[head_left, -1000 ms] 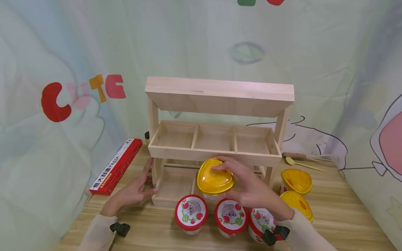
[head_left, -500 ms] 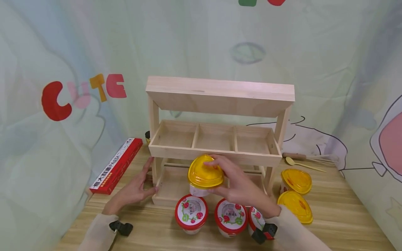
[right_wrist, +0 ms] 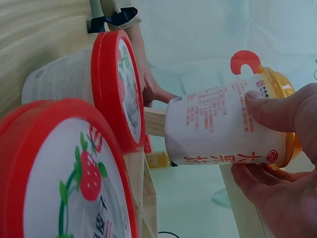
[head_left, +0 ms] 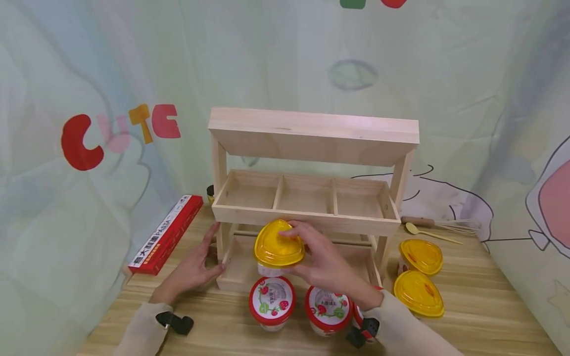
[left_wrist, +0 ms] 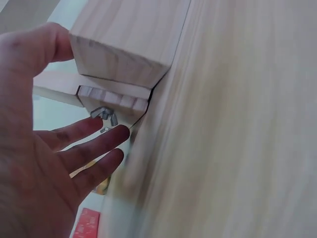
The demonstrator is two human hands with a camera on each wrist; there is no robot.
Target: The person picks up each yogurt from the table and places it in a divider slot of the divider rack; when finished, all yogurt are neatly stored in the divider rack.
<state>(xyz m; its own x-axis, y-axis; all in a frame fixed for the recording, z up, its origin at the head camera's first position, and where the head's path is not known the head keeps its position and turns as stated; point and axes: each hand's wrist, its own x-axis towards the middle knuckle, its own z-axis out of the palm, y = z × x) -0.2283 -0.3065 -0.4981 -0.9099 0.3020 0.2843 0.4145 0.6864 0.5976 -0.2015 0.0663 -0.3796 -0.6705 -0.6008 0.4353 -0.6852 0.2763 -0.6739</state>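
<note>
My right hand (head_left: 322, 259) holds a white cup with a yellow lid (head_left: 273, 249) up before the lower tray of a wooden two-tier rack (head_left: 307, 216). In the right wrist view, thumb and fingers grip the cup (right_wrist: 213, 121) near its lid, and red print shows on its side. My left hand (head_left: 193, 269) is at the rack's left end, thumb at the lower tray's front corner. In the left wrist view its fingers (left_wrist: 94, 148) extend loosely beside a wing nut (left_wrist: 105, 114). Red-rimmed strawberry cups (head_left: 272, 302) stand in front of the rack, one partly hidden by my right wrist.
Two more yellow-lidded cups (head_left: 418, 292) stand on the table at right. Behind them lie a yellow spoon (head_left: 429, 232) and a whisk (head_left: 445, 224). A red pasta box (head_left: 166, 235) lies at left. The rack's upper tray has three compartments under a slanted roof board (head_left: 311, 123).
My right hand has carried the yellow-lidded cup leftward along the rack's front, to just behind the left strawberry cup. My left hand has stayed at the rack's left end.
</note>
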